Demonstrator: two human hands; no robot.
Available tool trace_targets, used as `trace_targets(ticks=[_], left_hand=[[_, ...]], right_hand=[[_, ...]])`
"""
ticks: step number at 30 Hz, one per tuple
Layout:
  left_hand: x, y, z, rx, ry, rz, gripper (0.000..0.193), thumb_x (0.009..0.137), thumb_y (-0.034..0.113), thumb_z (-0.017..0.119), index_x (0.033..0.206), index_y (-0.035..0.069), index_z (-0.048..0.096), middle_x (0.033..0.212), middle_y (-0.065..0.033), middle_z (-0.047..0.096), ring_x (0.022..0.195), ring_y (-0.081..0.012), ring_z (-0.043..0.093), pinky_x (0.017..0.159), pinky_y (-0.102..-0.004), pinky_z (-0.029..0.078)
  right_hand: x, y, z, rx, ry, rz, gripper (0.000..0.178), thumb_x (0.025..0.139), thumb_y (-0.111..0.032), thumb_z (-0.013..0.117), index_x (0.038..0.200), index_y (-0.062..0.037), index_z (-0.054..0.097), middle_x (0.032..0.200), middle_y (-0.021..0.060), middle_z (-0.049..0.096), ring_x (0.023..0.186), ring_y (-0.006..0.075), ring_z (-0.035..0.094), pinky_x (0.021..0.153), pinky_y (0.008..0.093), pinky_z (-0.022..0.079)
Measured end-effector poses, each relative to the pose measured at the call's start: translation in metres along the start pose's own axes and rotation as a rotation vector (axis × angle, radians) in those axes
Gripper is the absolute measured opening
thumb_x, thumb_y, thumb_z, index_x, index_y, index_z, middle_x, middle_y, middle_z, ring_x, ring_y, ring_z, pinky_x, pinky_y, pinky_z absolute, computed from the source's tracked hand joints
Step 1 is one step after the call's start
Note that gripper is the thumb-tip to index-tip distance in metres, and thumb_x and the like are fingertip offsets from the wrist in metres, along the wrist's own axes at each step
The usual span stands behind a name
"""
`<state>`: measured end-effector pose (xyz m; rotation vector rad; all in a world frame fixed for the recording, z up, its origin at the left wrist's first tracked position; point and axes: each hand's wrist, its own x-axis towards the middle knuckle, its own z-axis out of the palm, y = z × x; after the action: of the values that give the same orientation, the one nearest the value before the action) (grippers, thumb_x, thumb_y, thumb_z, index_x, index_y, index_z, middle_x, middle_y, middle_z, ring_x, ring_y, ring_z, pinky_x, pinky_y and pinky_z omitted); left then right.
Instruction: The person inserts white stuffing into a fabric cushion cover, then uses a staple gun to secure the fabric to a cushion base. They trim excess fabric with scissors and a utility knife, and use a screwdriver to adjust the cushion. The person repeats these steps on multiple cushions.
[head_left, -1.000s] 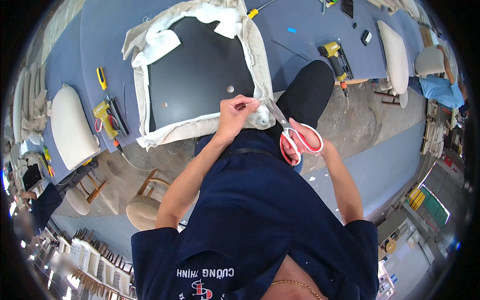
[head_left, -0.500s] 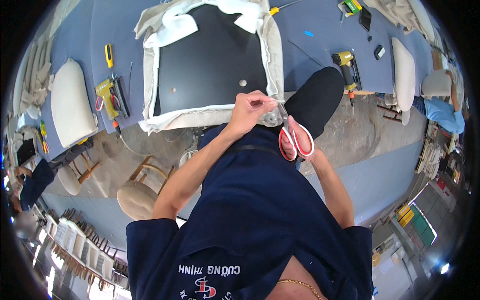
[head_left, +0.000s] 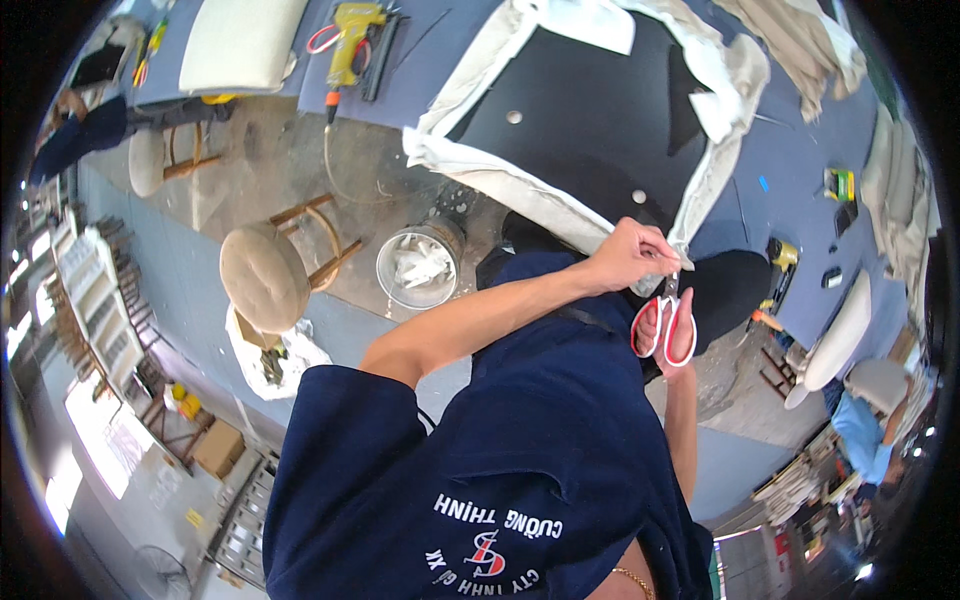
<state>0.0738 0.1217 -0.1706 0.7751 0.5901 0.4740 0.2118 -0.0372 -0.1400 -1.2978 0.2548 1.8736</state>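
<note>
A black panel (head_left: pixel 570 110) lies in front of me with pale fabric (head_left: pixel 530 182) folded over its edges. It has two small round holes along the near side. My left hand (head_left: pixel 630 258) pinches the fabric edge at the panel's near right corner. Scissors (head_left: pixel 690 345) with red and white handles are held in my right hand (head_left: pixel 668 325), fingers through the loops. Their blades point up at the pinched corner, close to my left fingertips. Whether the blades touch the cloth I cannot tell.
On the blue-grey table lie a yellow staple gun (head_left: pixel 352 45), another staple gun (head_left: pixel 783 255) and a pale padded piece (head_left: pixel 240 45). Below stand a bucket (head_left: pixel 418 232) of white scraps and a round padded stool (head_left: pixel 262 275). A person's dark sleeve (head_left: pixel 85 140) shows far left.
The view has turned, so the panel and both hands appear farther right and tilted. My left hand still pinches the corner, and the scissors stay beside it.
</note>
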Motion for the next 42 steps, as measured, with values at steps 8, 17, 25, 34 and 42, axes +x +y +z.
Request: trace_targets(ticks=[8,17,25,34,42], left_hand=[[-0.008,-0.004,-0.011,0.018,0.086,-0.008,0.013,0.088,0.010,0.078,0.098,0.001,0.078,0.091,-0.0045,0.075,0.087,-0.0106,0.068,0.082,-0.0271,0.054],[-0.009,-0.004,-0.021,-0.266,0.173,-0.190,0.021,0.095,0.013,0.073,0.109,-0.003,0.073,0.098,-0.0103,0.074,0.089,-0.0145,0.070,0.087,-0.0296,0.057],[-0.007,-0.014,-0.011,-0.360,0.137,-0.251,0.022,0.095,0.014,0.073,0.110,-0.003,0.071,0.100,-0.0096,0.072,0.091,-0.0166,0.070,0.089,-0.0312,0.057],[-0.019,-0.002,-0.032,-0.550,0.216,-0.185,0.016,0.096,0.010,0.071,0.107,-0.002,0.071,0.101,-0.0111,0.073,0.093,-0.0178,0.071,0.092,-0.0319,0.059],[-0.023,-0.003,-0.030,-0.527,0.202,-0.192,0.016,0.097,0.009,0.070,0.109,-0.001,0.072,0.102,-0.0107,0.073,0.092,-0.0171,0.071,0.090,-0.0306,0.059]], right_hand=[[0.013,-0.006,-0.001,-0.057,0.164,-0.078,0.065,0.102,-0.068,0.038,0.074,-0.0121,0.056,0.057,0.0005,0.052,0.046,0.0143,0.049,0.044,0.0279,0.039],[0.010,-0.014,0.006,-0.218,0.092,0.070,0.085,0.096,-0.081,0.021,0.074,-0.0060,0.055,0.063,0.0080,0.055,0.052,0.0239,0.055,0.056,0.0363,0.049],[0.012,-0.029,0.008,-0.348,0.132,0.039,0.081,0.099,-0.077,0.025,0.072,-0.0073,0.055,0.060,0.0065,0.054,0.052,0.0226,0.055,0.053,0.0351,0.048],[0.015,-0.023,0.020,-0.603,0.265,-0.079,0.077,0.101,-0.071,0.033,0.067,-0.0058,0.054,0.053,0.0054,0.052,0.040,0.0187,0.052,0.042,0.0308,0.044],[0.020,-0.039,0.027,-0.539,0.229,0.072,0.079,0.099,-0.075,0.028,0.067,-0.0079,0.054,0.057,0.0042,0.053,0.047,0.0169,0.056,0.046,0.0298,0.046]])
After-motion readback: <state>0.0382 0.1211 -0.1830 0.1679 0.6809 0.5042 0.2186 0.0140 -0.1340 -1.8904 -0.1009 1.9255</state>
